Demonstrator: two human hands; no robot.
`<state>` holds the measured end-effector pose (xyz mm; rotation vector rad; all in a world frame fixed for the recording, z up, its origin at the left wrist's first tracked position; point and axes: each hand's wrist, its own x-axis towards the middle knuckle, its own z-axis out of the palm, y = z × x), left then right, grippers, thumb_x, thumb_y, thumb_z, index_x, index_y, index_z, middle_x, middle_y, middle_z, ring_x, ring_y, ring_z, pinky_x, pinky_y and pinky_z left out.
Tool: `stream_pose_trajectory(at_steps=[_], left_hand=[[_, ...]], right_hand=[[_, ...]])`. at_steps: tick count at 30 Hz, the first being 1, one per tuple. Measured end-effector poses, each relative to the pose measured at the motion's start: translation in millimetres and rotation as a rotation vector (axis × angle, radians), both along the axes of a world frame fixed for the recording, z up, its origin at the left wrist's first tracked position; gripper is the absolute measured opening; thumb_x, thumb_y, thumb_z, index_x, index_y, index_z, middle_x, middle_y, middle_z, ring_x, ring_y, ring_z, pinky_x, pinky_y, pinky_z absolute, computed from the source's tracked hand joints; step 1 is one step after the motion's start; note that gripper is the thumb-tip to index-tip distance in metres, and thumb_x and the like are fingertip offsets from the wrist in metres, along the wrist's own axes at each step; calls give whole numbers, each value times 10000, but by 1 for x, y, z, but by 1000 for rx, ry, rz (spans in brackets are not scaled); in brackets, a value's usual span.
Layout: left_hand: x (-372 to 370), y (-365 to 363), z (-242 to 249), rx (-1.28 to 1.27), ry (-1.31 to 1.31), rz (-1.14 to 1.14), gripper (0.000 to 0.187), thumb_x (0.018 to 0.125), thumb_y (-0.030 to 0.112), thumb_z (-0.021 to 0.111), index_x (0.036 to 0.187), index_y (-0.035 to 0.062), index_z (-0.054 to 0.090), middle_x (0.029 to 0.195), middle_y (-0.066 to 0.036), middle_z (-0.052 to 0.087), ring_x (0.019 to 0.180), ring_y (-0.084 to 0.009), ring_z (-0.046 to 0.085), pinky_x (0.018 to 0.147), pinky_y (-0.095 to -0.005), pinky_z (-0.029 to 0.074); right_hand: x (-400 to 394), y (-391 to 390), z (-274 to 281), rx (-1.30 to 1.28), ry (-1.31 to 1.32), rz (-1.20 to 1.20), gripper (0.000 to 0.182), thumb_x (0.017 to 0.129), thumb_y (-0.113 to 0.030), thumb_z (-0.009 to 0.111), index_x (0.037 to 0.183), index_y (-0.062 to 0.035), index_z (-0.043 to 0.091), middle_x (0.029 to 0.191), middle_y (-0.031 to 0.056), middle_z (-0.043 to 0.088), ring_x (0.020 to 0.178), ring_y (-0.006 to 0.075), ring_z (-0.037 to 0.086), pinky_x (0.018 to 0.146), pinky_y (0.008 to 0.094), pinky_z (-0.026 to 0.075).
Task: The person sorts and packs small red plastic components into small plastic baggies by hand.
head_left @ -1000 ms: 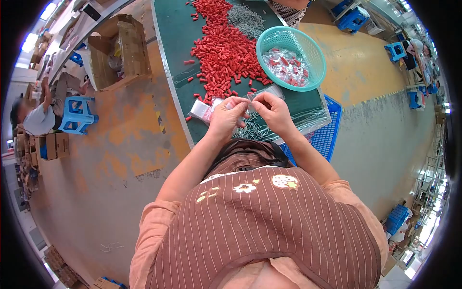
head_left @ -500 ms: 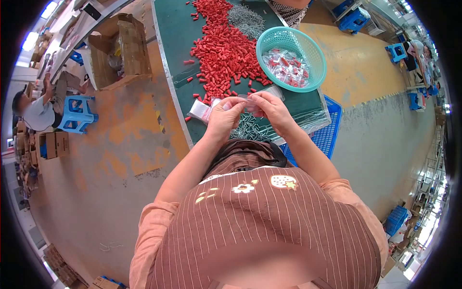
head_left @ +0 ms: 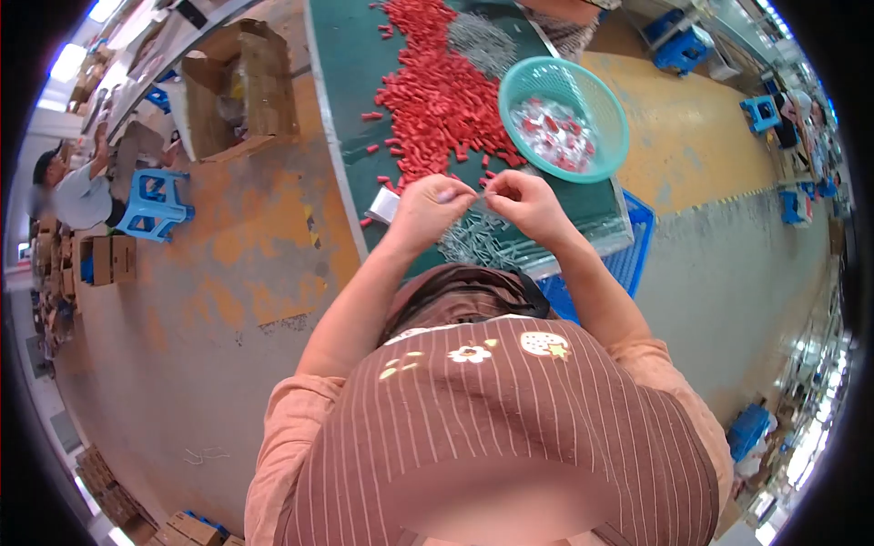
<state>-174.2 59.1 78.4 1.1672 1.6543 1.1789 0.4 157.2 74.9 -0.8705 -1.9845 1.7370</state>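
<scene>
My left hand [head_left: 431,213] and my right hand [head_left: 530,209] face each other over the green table [head_left: 342,73]. Their fingertips are pinched a short gap apart on a small clear plastic bag [head_left: 481,197], mostly hidden and hard to make out. Beside my left hand lies a white stack of what look like small bags [head_left: 383,206]. Grey screws [head_left: 473,242] lie in a pile just below both hands. Beyond them spreads a large heap of red wall plugs [head_left: 442,114].
A teal basket [head_left: 619,136] with filled clear bags [head_left: 553,133] stands on the right of the table. Farther back is another pile of grey screws [head_left: 482,42]. A blue crate [head_left: 645,227] sits below the table's right edge. At left, a person [head_left: 82,193] is near a blue stool [head_left: 157,202].
The view has shifted, so the table appears slightly farther right. Between my hands less of the bag shows, and my right fingers are curled into a tighter pinch.
</scene>
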Motion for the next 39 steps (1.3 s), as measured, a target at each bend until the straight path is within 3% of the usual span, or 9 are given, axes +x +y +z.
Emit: stream_pose_trajectory(at_steps=[4, 10, 14, 24, 31, 33, 36, 37, 39], left_hand=[[1, 8, -33, -156, 251, -178, 216, 807, 291, 685, 871, 90, 734, 887, -115, 683, 861, -236, 644, 774, -372, 507], [-5, 8, -33, 31, 183, -48, 144, 726, 179, 667, 781, 49, 701, 717, -150, 664, 648, -227, 645, 620, -347, 495], [-6, 2, -21, -55, -10, 132, 145, 709, 169, 700, 748, 34, 667, 668, -109, 652, 616, -169, 615, 598, -320, 486], [17, -2, -33, 92, 158, 187, 215, 716, 179, 708, 719, -4, 596, 655, -149, 601, 608, -191, 589, 579, -352, 450], [25, 1, -52, 59, -134, 128, 239, 754, 250, 689, 745, 20, 625, 695, -150, 623, 671, -326, 614, 611, -397, 469], [16, 9, -78, 190, 735, -122, 240, 871, 302, 544, 803, 87, 624, 847, -122, 610, 852, -293, 592, 784, -410, 466], [12, -7, -59, 87, 1163, -155, 195, 844, 280, 538, 834, 101, 614, 836, -98, 592, 844, -288, 582, 778, -419, 473], [9, -9, -68, 245, 869, 14, 183, 826, 254, 581, 795, 83, 638, 833, -117, 633, 846, -279, 605, 763, -408, 477], [19, -9, -45, -67, 33, 346, 276, 815, 295, 621, 860, 23, 624, 766, -170, 648, 727, -276, 643, 658, -399, 493]], right_hand=[[5, 3, -3, 261, -26, -12, 152, 836, -139, 626, 846, 13, 620, 803, 54, 625, 721, 110, 564, 640, 265, 454], [-1, 20, -23, 29, 3, 56, 29, 832, -22, 590, 859, -11, 584, 759, -5, 560, 676, 74, 516, 622, 221, 421], [-15, -2, 3, 633, 12, -225, 66, 866, -43, 589, 907, 3, 567, 811, 48, 556, 732, 114, 522, 664, 257, 430], [-22, -3, -15, 269, -11, 17, 115, 905, -76, 596, 822, -1, 569, 693, -25, 523, 612, 40, 435, 546, 204, 351], [-9, 4, -27, 188, -27, -18, 94, 853, -67, 616, 810, 11, 588, 681, 10, 552, 616, 65, 475, 559, 223, 392], [-14, -4, -16, 358, -103, -25, 94, 833, -76, 645, 795, -9, 591, 689, -1, 548, 626, 80, 487, 579, 248, 413], [-22, -23, 10, 345, -133, -100, 148, 850, -129, 606, 773, -12, 559, 650, 9, 495, 625, 94, 450, 565, 268, 387], [-21, -25, 8, 336, -108, -114, 136, 839, -125, 594, 774, -12, 559, 646, 18, 499, 623, 102, 456, 568, 276, 394], [-17, -23, -14, 266, -77, -119, 124, 833, -125, 592, 813, -3, 584, 677, 46, 546, 657, 108, 501, 576, 281, 421]])
